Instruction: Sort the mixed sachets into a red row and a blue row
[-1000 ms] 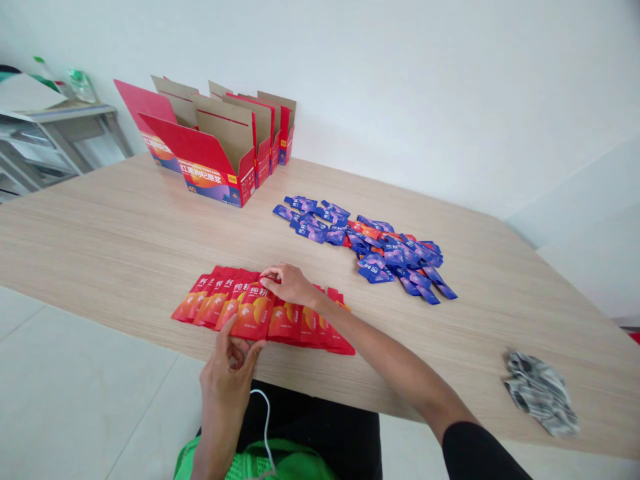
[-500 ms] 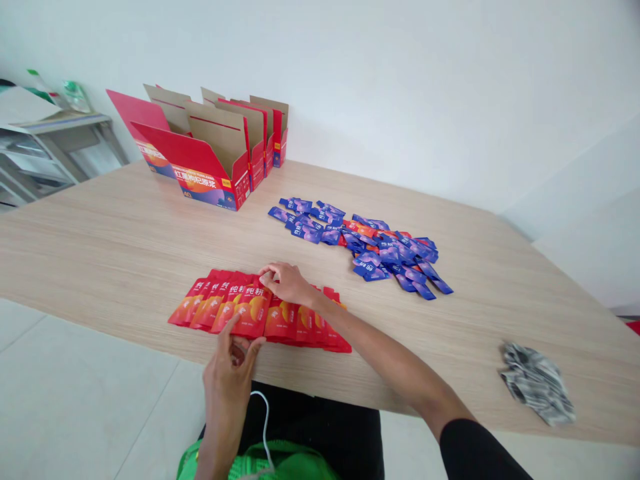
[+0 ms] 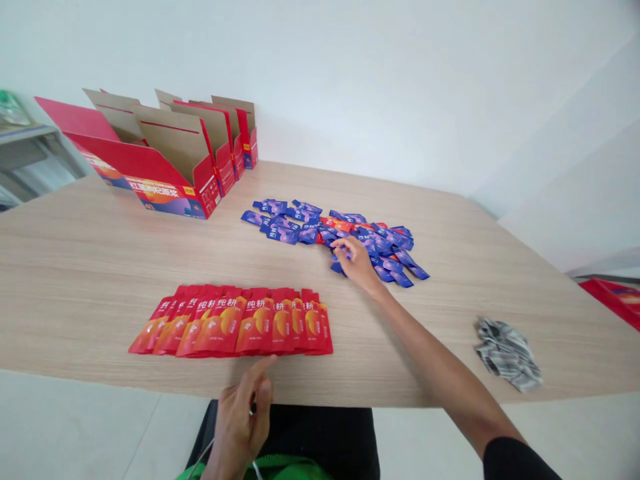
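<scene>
A row of overlapping red sachets [image 3: 235, 325] lies near the front edge of the wooden table [image 3: 100, 267]. Beyond it sits a loose pile of blue sachets [image 3: 320, 230] with a few red ones mixed in. My right hand [image 3: 356, 261] reaches over the near side of that pile, fingers curled down onto the sachets; whether it grips one is hidden. At the table's front edge is my left hand [image 3: 245, 413], just below the red row, with fingers loosely apart and nothing in it.
Several open red cardboard boxes [image 3: 165, 160] stand in a line at the back left. A crumpled grey-and-white cloth [image 3: 507, 352] lies at the right. A grey shelf [image 3: 25, 153] is at far left, and a red item [image 3: 613, 300] off the table at right.
My right hand left the red row and moved out to the blue pile. My left hand drew back from the row to the table edge. The view shifted right.
</scene>
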A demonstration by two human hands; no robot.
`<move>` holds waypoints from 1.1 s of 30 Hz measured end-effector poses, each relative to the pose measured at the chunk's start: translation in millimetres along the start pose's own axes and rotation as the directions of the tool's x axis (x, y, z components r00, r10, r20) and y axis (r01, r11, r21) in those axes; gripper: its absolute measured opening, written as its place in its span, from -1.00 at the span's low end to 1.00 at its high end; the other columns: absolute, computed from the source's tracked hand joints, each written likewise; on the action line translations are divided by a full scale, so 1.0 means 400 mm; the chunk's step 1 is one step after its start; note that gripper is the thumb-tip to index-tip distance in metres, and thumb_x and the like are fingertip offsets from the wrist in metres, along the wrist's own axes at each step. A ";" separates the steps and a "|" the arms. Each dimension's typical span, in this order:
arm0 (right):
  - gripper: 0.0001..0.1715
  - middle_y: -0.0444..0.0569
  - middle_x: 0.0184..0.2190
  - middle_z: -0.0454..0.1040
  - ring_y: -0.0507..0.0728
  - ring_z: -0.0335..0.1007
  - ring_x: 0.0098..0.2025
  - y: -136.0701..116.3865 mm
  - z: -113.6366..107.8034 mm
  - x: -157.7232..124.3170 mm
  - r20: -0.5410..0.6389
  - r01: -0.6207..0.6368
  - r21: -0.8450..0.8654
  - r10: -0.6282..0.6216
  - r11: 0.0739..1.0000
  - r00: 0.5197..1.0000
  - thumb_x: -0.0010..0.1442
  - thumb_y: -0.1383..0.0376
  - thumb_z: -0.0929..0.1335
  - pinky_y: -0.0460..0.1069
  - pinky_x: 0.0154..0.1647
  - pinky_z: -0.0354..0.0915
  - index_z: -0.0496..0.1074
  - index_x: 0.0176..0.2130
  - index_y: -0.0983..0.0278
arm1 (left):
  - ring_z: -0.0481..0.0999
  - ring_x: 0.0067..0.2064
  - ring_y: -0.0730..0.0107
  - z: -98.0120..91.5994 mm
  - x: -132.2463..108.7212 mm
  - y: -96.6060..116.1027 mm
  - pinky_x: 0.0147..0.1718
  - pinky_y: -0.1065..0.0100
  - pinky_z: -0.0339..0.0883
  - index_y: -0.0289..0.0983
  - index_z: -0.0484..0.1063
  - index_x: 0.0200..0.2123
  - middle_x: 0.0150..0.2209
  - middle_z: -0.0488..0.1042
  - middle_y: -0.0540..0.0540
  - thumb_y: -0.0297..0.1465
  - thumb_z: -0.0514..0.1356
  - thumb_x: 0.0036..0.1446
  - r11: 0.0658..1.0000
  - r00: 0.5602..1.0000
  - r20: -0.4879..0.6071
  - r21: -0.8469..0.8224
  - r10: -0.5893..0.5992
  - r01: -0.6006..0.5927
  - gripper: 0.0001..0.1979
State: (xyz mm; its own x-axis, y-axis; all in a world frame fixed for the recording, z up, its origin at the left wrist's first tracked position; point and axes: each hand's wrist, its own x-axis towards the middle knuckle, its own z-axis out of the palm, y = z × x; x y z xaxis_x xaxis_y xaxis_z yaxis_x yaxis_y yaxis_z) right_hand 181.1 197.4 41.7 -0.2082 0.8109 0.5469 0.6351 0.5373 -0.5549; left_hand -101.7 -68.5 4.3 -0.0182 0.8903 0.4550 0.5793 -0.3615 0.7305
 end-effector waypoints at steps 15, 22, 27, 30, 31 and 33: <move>-0.54 0.14 0.06 0.66 0.25 0.55 0.14 0.302 -0.041 0.279 0.182 -0.308 -0.623 0.516 0.719 0.837 0.47 0.13 0.25 0.01 0.15 0.34 0.64 0.04 0.28 | 0.72 -0.36 0.37 0.182 0.006 0.041 -0.32 0.44 0.47 -0.10 0.41 0.06 -0.31 0.69 0.07 -0.54 0.04 0.39 0.974 0.843 0.488 -0.126 0.227 -0.189 -0.69; -0.38 0.32 0.17 0.57 0.41 0.49 0.25 0.302 0.023 0.349 0.252 -0.297 -0.690 0.604 0.660 0.756 0.29 -0.04 0.45 0.13 0.23 0.35 0.61 0.10 0.37 | 0.75 -0.31 0.31 0.180 -0.008 0.040 -0.24 0.37 0.50 -0.09 0.41 0.06 -0.24 0.72 0.07 -0.54 0.09 0.36 0.983 0.834 0.520 -0.104 0.185 -0.154 -0.69; -0.54 0.24 0.00 0.67 0.32 0.60 0.10 0.288 -0.015 0.354 0.237 -0.357 -0.639 0.616 0.681 0.751 0.33 0.09 0.42 0.01 0.04 0.41 0.66 0.01 0.38 | 0.74 -0.33 0.30 0.176 0.001 0.044 -0.27 0.36 0.48 -0.10 0.41 0.03 -0.25 0.72 0.07 -0.53 0.08 0.36 0.980 0.843 0.500 -0.115 0.201 -0.166 -0.72; -0.59 0.19 -0.17 0.71 0.23 0.65 -0.04 0.273 -0.044 0.346 0.188 -0.410 -0.585 0.608 0.700 0.771 0.42 0.22 0.31 -0.06 -0.09 0.39 0.68 -0.04 0.41 | 0.74 -0.32 0.30 0.174 0.002 0.049 -0.25 0.36 0.47 -0.08 0.42 0.05 -0.22 0.73 0.08 -0.54 0.07 0.34 0.980 0.849 0.492 -0.127 0.194 -0.150 -0.68; -0.59 0.18 -0.22 0.70 0.22 0.65 -0.08 0.268 -0.054 0.341 0.170 -0.424 -0.567 0.603 0.707 0.779 0.41 0.25 0.30 -0.07 -0.13 0.38 0.69 -0.08 0.42 | 0.74 -0.30 0.30 0.174 0.001 0.051 -0.24 0.36 0.46 -0.08 0.42 0.06 -0.20 0.73 0.08 -0.55 0.06 0.34 0.981 0.848 0.495 -0.130 0.189 -0.143 -0.66; -0.62 0.17 -0.29 0.69 0.20 0.64 -0.13 0.254 -0.077 0.326 0.130 -0.445 -0.530 0.587 0.722 0.799 0.39 0.29 0.30 -0.08 -0.18 0.37 0.68 -0.16 0.43 | 0.75 -0.28 0.28 0.172 0.000 0.054 -0.22 0.35 0.46 -0.07 0.43 0.07 -0.19 0.73 0.07 -0.55 0.06 0.33 0.983 0.845 0.505 -0.128 0.178 -0.130 -0.64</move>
State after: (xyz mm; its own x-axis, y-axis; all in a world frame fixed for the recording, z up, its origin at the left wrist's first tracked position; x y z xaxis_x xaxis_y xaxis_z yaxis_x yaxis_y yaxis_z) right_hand 241.2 350.8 76.0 0.1101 0.9935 0.0300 0.9453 -0.0953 -0.3121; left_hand -33.1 -57.3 -15.1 0.4990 0.8276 0.2570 0.4676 -0.5068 0.7242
